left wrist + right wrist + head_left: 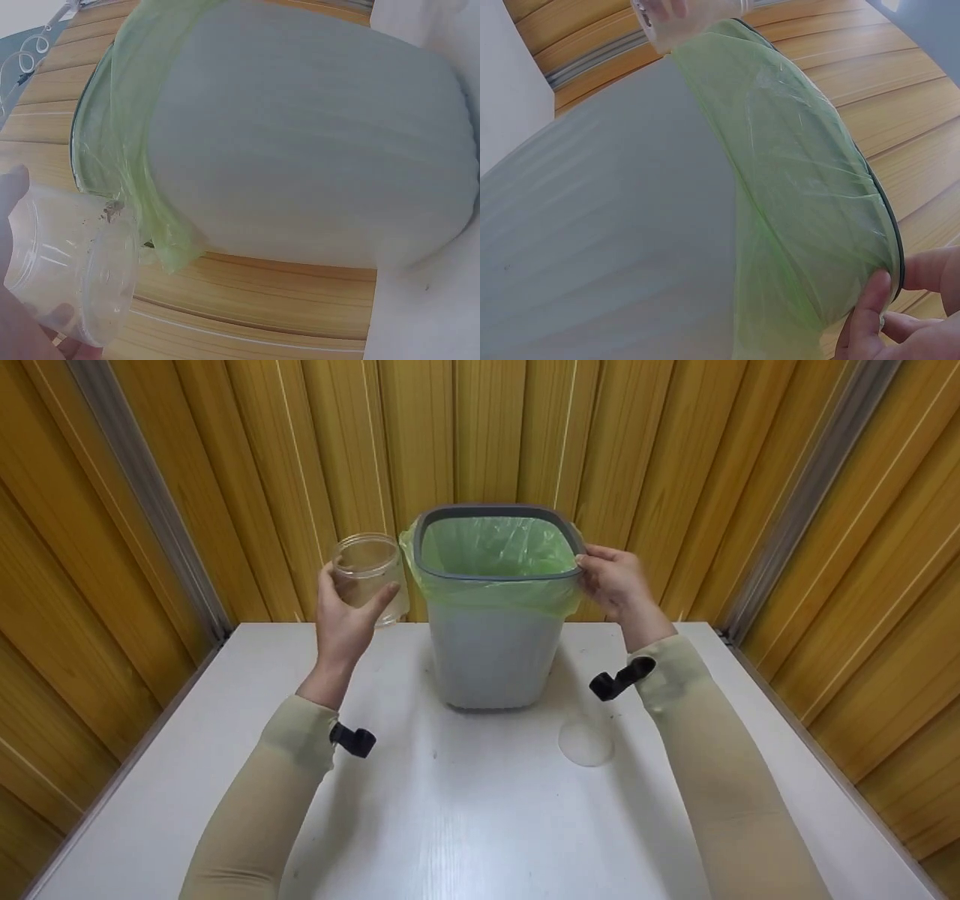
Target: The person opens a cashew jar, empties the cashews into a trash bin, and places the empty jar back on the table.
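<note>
My left hand [345, 622] grips a clear, see-through jar [369, 574] with no lid on its mouth, held upright just left of the bin. Small brown specks show low on the jar's wall in the left wrist view. A pale grey trash bin [495, 649] stands on the table between the hands. A green plastic bag [510, 598] lines it and folds over the outside, under a dark grey rim ring [495, 512]. At the rim's right side, my right hand [615, 581] pinches the ring and bag edge between thumb and fingers.
A round translucent disc [586, 743], like a lid, lies flat on the white table [465, 810], right of the bin's base. Wood-patterned panels [487, 435] enclose the back and both sides, close behind the bin. Both wrists wear black camera mounts [354, 740].
</note>
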